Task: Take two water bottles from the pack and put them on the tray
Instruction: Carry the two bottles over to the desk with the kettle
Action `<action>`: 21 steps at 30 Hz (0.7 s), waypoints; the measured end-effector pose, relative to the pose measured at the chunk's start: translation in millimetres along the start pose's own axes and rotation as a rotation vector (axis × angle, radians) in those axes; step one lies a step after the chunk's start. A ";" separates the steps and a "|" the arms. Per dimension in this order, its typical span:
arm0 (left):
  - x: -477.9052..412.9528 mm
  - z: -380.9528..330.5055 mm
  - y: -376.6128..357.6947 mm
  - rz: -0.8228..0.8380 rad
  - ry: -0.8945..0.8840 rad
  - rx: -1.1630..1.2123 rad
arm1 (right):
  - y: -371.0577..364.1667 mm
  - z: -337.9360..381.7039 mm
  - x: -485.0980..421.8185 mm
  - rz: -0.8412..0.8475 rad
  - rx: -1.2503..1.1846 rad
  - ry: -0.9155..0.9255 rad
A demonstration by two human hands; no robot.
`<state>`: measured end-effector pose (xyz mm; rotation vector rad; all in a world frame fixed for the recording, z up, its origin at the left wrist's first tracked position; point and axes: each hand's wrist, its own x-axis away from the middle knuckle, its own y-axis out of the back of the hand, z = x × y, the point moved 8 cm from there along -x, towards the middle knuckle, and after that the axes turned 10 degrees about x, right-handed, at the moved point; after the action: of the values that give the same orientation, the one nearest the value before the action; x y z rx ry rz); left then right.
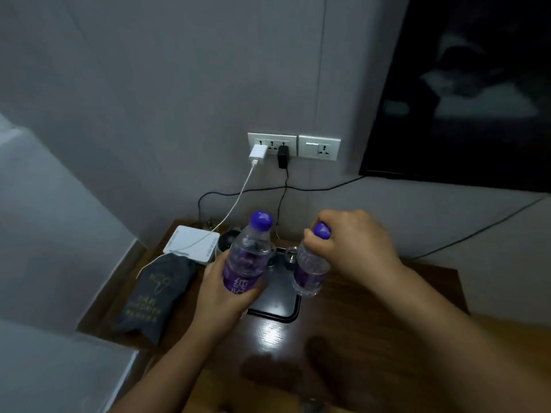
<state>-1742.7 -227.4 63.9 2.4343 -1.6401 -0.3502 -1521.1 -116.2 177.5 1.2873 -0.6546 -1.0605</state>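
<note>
The left hand is wrapped around the lower body of a water bottle with a purple cap and purple label, holding it tilted slightly, above the near left part of the black tray. The right hand grips a second bottle from above, fingers closed round its purple cap, so that the bottle hangs upright over the right side of the tray; whether its base touches the tray cannot be told. The tray lies on a dark wooden tabletop, and at its far end stand some glasses, partly hidden by the bottles. To the left on the tabletop lie a dark cloth bag and, farther back, a white box. A white charger and a black adapter sit in the wall sockets beyond.
</note>
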 end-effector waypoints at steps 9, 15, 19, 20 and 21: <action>-42.7 76.6 5.4 0.242 0.077 0.124 | -47.7 42.9 -1.9 -0.002 0.110 -0.228; -64.3 120.8 -20.2 0.271 0.131 0.229 | -95.5 37.9 -21.0 0.020 0.123 -0.254; -81.1 154.5 -40.6 0.231 0.141 0.239 | -134.7 25.3 -35.0 0.013 0.115 -0.218; -85.4 164.2 -45.9 0.221 0.140 0.239 | -146.2 22.1 -38.2 0.011 0.117 -0.206; -89.1 175.8 -51.7 0.216 0.138 0.240 | -158.7 18.8 -41.0 0.013 0.121 -0.198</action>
<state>-1781.3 -129.4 -110.4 2.3444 -1.9554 0.0490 -1595.3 -78.7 35.0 1.2893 -0.8865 -1.1613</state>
